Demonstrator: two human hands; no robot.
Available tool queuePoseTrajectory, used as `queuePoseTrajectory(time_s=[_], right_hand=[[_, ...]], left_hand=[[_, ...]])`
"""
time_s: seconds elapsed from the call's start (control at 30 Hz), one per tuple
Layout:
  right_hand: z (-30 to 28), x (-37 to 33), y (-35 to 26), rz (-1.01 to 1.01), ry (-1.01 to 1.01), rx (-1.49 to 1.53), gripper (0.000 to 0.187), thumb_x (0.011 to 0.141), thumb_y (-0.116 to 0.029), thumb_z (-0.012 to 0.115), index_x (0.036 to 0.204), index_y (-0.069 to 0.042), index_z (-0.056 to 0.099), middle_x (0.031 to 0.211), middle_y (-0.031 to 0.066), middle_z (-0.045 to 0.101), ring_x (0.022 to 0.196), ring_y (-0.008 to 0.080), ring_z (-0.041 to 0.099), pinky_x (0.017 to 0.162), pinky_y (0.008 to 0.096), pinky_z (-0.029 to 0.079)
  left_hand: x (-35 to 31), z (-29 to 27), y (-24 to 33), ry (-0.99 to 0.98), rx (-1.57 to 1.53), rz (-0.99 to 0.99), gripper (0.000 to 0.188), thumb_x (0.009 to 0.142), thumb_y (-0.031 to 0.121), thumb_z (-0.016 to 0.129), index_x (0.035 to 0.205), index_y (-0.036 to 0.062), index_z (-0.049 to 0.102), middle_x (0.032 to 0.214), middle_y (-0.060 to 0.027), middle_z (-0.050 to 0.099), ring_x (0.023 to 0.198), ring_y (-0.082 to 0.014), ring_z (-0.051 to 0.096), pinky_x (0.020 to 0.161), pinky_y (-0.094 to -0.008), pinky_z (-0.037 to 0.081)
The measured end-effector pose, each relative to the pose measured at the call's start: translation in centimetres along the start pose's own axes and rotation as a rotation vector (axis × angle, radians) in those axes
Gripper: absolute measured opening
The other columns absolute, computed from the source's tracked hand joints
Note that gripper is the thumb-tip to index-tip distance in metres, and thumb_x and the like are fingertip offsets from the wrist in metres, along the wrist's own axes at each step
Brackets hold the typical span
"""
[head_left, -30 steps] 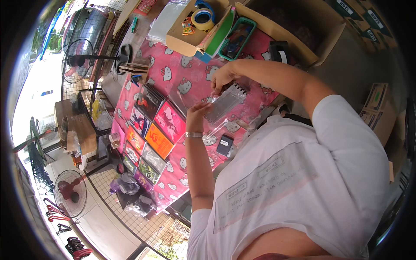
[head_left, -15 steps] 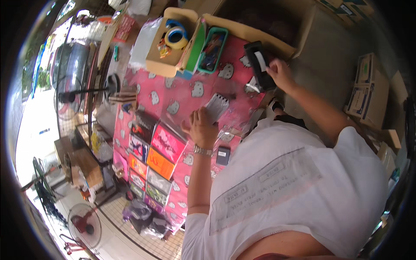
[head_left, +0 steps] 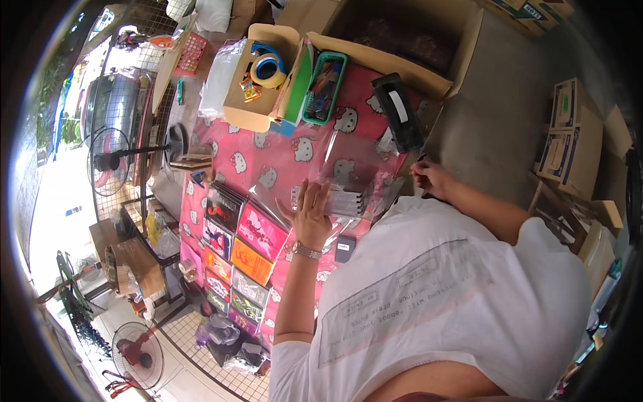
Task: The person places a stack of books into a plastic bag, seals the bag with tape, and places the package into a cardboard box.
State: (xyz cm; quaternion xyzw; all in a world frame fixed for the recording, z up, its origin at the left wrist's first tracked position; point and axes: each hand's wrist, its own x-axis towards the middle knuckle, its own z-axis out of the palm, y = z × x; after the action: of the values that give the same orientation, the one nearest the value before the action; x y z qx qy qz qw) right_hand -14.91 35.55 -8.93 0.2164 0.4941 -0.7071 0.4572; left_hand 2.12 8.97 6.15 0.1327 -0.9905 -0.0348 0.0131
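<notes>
My left hand [head_left: 311, 209], with a metal-band watch on its wrist, lies with fingers spread on a small spiral-bound notebook [head_left: 345, 202]. Clear plastic [head_left: 348, 175] covers the notebook and spreads around it. Over the table's right edge, my right hand [head_left: 434, 181] is closed in a pinch. Whatever it pinches, if anything, is too small to make out. A black tape dispenser [head_left: 394, 107] stands beyond the right hand, apart from it. Below the notebook lies a small dark device with a white label [head_left: 344, 249].
Several colourful packets [head_left: 252, 258] lie in rows on the pink patterned tablecloth [head_left: 258, 157]. An open carton [head_left: 258, 110] with tape rolls and a green basket [head_left: 309, 110] of tools stand at the back. A large cardboard box [head_left: 462, 63] is behind the dispenser.
My right hand has left the tape dispenser and come nearer my body. The notebook has turned level and shifted right and nearer; my left fingers have spread on it.
</notes>
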Motion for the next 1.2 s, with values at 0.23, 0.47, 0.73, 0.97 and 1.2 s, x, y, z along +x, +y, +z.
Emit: queuePoseTrajectory(time_s=[0.23, 0.47, 0.73, 0.97, 1.2], right_hand=[[15.6, 5.2, -5.1, 0.143, -0.953, -0.453, 0.030, 0.091, -0.038, 0.061, 0.082, -0.010, 0.057, 0.063, -0.0018, 0.046, 0.054, 0.0059, 0.041, 0.048, 0.0215, 0.032], [20.5, 8.8, -2.7, -0.082, -1.056, -1.872, 0.077, 0.074, -0.073, 0.061, 0.094, 0.000, 0.072, 0.098, 0.0161, 0.068, 0.085, 0.0311, 0.063, 0.077, 0.0410, 0.049], [9.2, 2.6, -4.4, -1.047, -1.021, -0.970, 0.078, 0.067, -0.024, 0.081, 0.133, -0.006, 0.043, 0.124, 0.0178, 0.052, 0.115, 0.0309, 0.053, 0.094, 0.0388, 0.044], [13.2, -5.3, -25.6, -1.436, -0.464, -1.103, 0.077, 0.063, -0.028, 0.083, 0.130, -0.011, 0.050, 0.119, 0.0122, 0.058, 0.111, 0.0307, 0.058, 0.096, 0.0392, 0.045], [11.2, 5.9, -38.0, -1.572, 0.263, -1.370, 0.061, 0.066, -0.029, 0.080, 0.116, -0.010, 0.051, 0.102, 0.0113, 0.066, 0.095, 0.0309, 0.064, 0.079, 0.0401, 0.051]], left_hand=[[-0.5, 0.0, 0.0, 0.036, -0.085, -0.080, 0.082, 0.065, -0.003, 0.060, 0.143, 0.0146, 0.038, 0.131, -0.0040, 0.058, 0.131, -0.0226, 0.046, 0.104, -0.0708, -0.001], [-0.3, 0.2, 0.6, -0.010, 0.020, -0.067, 0.079, 0.065, 0.001, 0.063, 0.140, 0.0160, 0.041, 0.131, -0.0040, 0.055, 0.136, -0.0246, 0.039, 0.107, -0.0693, 0.002], [6.8, -6.6, 2.9, -0.206, -0.029, 0.000, 0.063, 0.051, 0.031, 0.085, 0.108, 0.0185, 0.061, 0.116, -0.0029, 0.057, 0.129, -0.0314, 0.041, 0.103, -0.0741, 0.008], [15.1, -13.3, 6.2, 0.569, -0.194, 0.004, 0.080, 0.064, 0.031, 0.084, 0.131, 0.0069, 0.048, 0.132, -0.0115, 0.050, 0.134, -0.0372, 0.036, 0.109, -0.0567, 0.017], [12.6, -3.8, 6.5, 0.306, -0.365, -0.254, 0.067, 0.074, 0.027, 0.078, 0.133, 0.0142, 0.048, 0.133, -0.0067, 0.050, 0.134, -0.0354, 0.033, 0.107, -0.0531, 0.022]])
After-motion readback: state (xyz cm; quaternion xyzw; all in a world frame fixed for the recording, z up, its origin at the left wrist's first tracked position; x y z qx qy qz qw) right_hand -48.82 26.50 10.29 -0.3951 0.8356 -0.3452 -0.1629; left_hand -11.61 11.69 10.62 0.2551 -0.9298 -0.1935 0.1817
